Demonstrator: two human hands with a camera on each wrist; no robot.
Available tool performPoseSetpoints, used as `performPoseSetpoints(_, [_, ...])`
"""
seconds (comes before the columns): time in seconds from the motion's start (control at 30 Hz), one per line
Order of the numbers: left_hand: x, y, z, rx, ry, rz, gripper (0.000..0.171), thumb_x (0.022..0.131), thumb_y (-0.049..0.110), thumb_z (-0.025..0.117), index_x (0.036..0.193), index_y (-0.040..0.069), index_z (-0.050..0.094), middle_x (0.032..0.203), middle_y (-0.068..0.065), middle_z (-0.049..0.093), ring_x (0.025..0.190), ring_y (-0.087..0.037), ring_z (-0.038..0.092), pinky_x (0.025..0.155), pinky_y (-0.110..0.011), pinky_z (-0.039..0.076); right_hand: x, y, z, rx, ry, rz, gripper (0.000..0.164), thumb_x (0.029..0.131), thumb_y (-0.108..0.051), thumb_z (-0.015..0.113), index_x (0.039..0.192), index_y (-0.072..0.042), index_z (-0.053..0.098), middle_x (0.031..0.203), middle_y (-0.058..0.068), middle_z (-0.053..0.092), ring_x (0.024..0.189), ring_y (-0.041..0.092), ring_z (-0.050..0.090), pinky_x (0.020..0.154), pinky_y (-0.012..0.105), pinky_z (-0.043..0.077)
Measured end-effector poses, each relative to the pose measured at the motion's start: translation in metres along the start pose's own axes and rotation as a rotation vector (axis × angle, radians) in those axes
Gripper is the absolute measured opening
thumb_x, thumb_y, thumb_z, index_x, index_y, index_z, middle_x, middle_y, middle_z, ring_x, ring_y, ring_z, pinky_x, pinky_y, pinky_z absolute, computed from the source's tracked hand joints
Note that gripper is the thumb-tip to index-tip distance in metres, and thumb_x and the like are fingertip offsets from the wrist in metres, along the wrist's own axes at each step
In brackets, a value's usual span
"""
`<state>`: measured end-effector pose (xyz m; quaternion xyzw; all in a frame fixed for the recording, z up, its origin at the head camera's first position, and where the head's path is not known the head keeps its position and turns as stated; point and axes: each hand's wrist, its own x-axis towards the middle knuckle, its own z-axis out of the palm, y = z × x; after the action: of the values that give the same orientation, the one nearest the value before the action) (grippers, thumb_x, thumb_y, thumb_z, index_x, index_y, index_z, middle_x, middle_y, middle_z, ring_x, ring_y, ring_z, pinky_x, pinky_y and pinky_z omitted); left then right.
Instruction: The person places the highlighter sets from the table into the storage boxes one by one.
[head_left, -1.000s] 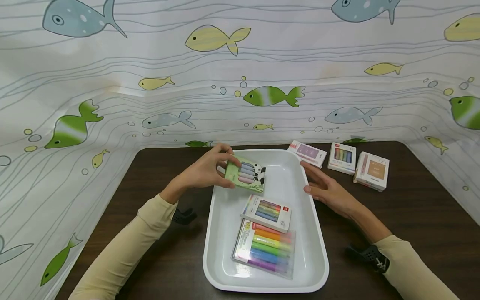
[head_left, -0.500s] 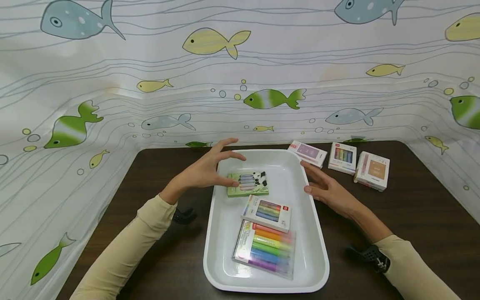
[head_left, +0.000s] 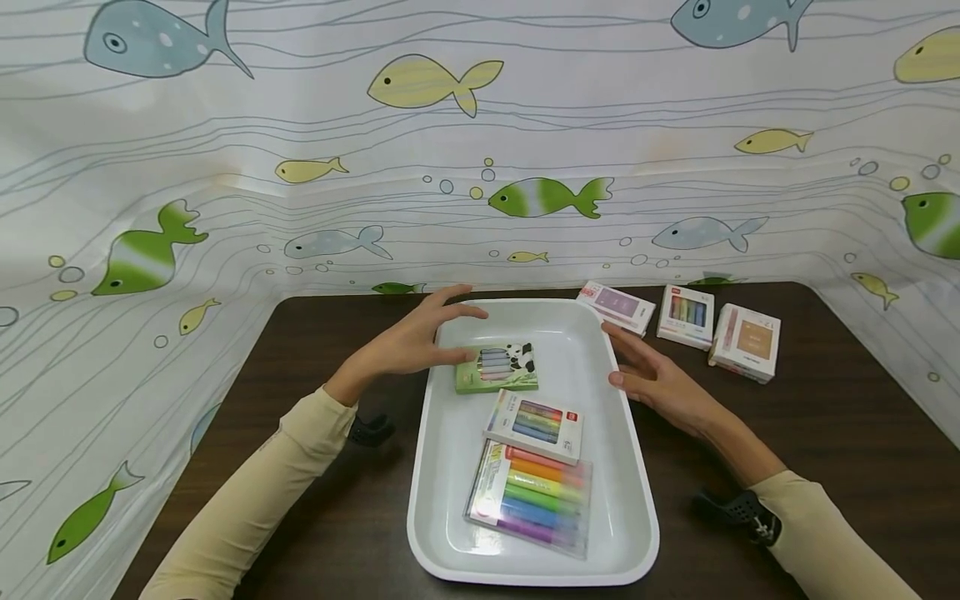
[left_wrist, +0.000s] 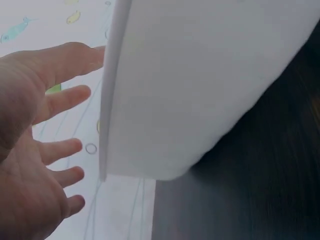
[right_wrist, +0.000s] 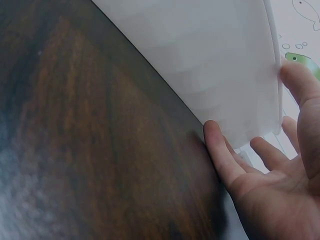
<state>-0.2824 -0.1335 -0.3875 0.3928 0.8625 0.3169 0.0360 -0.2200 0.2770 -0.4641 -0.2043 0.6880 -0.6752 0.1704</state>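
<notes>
A white tray (head_left: 450, 500) stands on the dark table. My left hand (head_left: 408, 340) hovers at its left rim, fingers spread, with the thumb over the edge of a green panda box (head_left: 491, 385) showing pale coloured sticks. Whether the thumb touches the box, I cannot tell. In the left wrist view the hand (left_wrist: 30, 180) holds nothing. My right hand (head_left: 663, 387) lies along the tray's right rim, fingers extended; in the right wrist view its thumb touches the tray's edge. Below the panda box lie a white box (head_left: 534, 423) of coloured sticks and a clear pack (head_left: 536, 496) of thick rainbow-coloured sticks.
Behind the tray's right corner are a white box with a purple panel (head_left: 617, 307), a white box with a colour window (head_left: 686, 317) and a white box with a tan panel (head_left: 745, 342). A fish-patterned sheet (head_left: 450, 242) rises behind the table.
One second ago my left hand held the panda box tilted above the tray. It let go, and the box lies flat in the tray's far part. My right hand has stayed put.
</notes>
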Motion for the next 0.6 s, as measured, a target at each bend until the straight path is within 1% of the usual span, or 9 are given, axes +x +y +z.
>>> performPoseSetpoints(0.07, [0.0, -0.004, 0.0, -0.012, 0.004, -0.015, 0.056, 0.092, 0.029, 0.079, 0.142, 0.014, 0.059, 0.164, -0.01, 0.022, 0.148, -0.03, 0.021, 0.111, -0.058, 0.031, -0.001, 0.0, 0.0, -0.003, 0.001, 0.002, 0.071, 0.106, -0.006, 0.054, 0.165, -0.028, 0.02, 0.167, 0.008, 0.019, 0.138, 0.035, 0.044, 0.097, 0.044, 0.05])
performPoseSetpoints(0.13, [0.001, -0.008, 0.0, -0.023, 0.019, -0.017, 0.056, 0.094, 0.028, 0.077, 0.144, 0.013, 0.057, 0.163, -0.013, 0.024, 0.147, -0.03, 0.024, 0.11, -0.058, 0.032, -0.001, -0.001, -0.001, -0.004, 0.007, 0.005, 0.071, 0.106, -0.006, 0.054, 0.164, -0.028, 0.021, 0.167, 0.007, 0.02, 0.138, 0.035, 0.044, 0.097, 0.044, 0.05])
performPoseSetpoints(0.23, [0.002, -0.015, 0.0, -0.052, 0.051, -0.013, 0.055, 0.098, 0.022, 0.072, 0.148, 0.011, 0.052, 0.161, -0.015, 0.028, 0.146, -0.029, 0.028, 0.111, -0.056, 0.032, -0.002, -0.001, -0.001, -0.008, 0.013, 0.008, 0.071, 0.106, -0.006, 0.055, 0.164, -0.029, 0.021, 0.167, 0.005, 0.02, 0.139, 0.035, 0.044, 0.097, 0.044, 0.05])
performPoseSetpoints(0.3, [0.002, -0.021, 0.001, -0.092, 0.068, -0.02, 0.055, 0.1, 0.018, 0.069, 0.15, 0.01, 0.048, 0.159, -0.014, 0.031, 0.146, -0.028, 0.029, 0.112, -0.055, 0.03, -0.002, -0.001, -0.001, -0.012, 0.018, 0.012, 0.071, 0.105, -0.007, 0.055, 0.164, -0.03, 0.022, 0.167, 0.004, 0.02, 0.139, 0.035, 0.044, 0.097, 0.043, 0.051])
performPoseSetpoints(0.33, [0.001, -0.023, 0.001, -0.121, 0.074, -0.031, 0.056, 0.101, 0.017, 0.067, 0.152, 0.01, 0.046, 0.159, -0.013, 0.032, 0.145, -0.029, 0.03, 0.112, -0.055, 0.03, -0.001, -0.001, -0.001, -0.012, 0.018, 0.012, 0.071, 0.105, -0.007, 0.055, 0.164, -0.031, 0.022, 0.167, 0.004, 0.02, 0.139, 0.035, 0.044, 0.097, 0.043, 0.051])
performPoseSetpoints(0.4, [0.001, -0.029, 0.002, -0.212, 0.085, -0.071, 0.056, 0.103, 0.015, 0.063, 0.155, 0.012, 0.041, 0.159, -0.009, 0.033, 0.145, -0.031, 0.031, 0.112, -0.055, 0.032, 0.0, -0.001, 0.0, -0.01, 0.013, 0.01, 0.071, 0.105, -0.007, 0.055, 0.164, -0.03, 0.022, 0.167, 0.004, 0.02, 0.139, 0.035, 0.043, 0.098, 0.043, 0.05])
performPoseSetpoints(0.5, [0.0, -0.037, 0.003, -0.37, 0.111, -0.152, 0.055, 0.106, 0.013, 0.056, 0.158, 0.015, 0.037, 0.159, -0.007, 0.034, 0.144, -0.034, 0.034, 0.11, -0.054, 0.035, 0.001, -0.001, 0.001, -0.003, 0.005, 0.003, 0.071, 0.106, -0.007, 0.055, 0.164, -0.029, 0.021, 0.166, 0.004, 0.021, 0.139, 0.035, 0.044, 0.098, 0.043, 0.05])
performPoseSetpoints(0.57, [0.001, -0.042, 0.005, -0.465, 0.136, -0.212, 0.054, 0.107, 0.013, 0.053, 0.158, 0.019, 0.036, 0.159, -0.007, 0.035, 0.143, -0.032, 0.036, 0.109, -0.053, 0.038, 0.001, -0.001, 0.001, 0.002, 0.001, -0.002, 0.072, 0.106, -0.006, 0.055, 0.165, -0.028, 0.021, 0.167, 0.005, 0.02, 0.139, 0.036, 0.043, 0.098, 0.044, 0.05])
performPoseSetpoints(0.6, [0.002, -0.045, 0.007, -0.496, 0.145, -0.235, 0.053, 0.107, 0.013, 0.052, 0.158, 0.019, 0.037, 0.158, -0.008, 0.036, 0.142, -0.031, 0.038, 0.108, -0.052, 0.038, 0.001, -0.001, 0.001, 0.002, 0.003, -0.002, 0.072, 0.106, -0.006, 0.055, 0.165, -0.028, 0.02, 0.167, 0.005, 0.02, 0.138, 0.035, 0.044, 0.098, 0.044, 0.05])
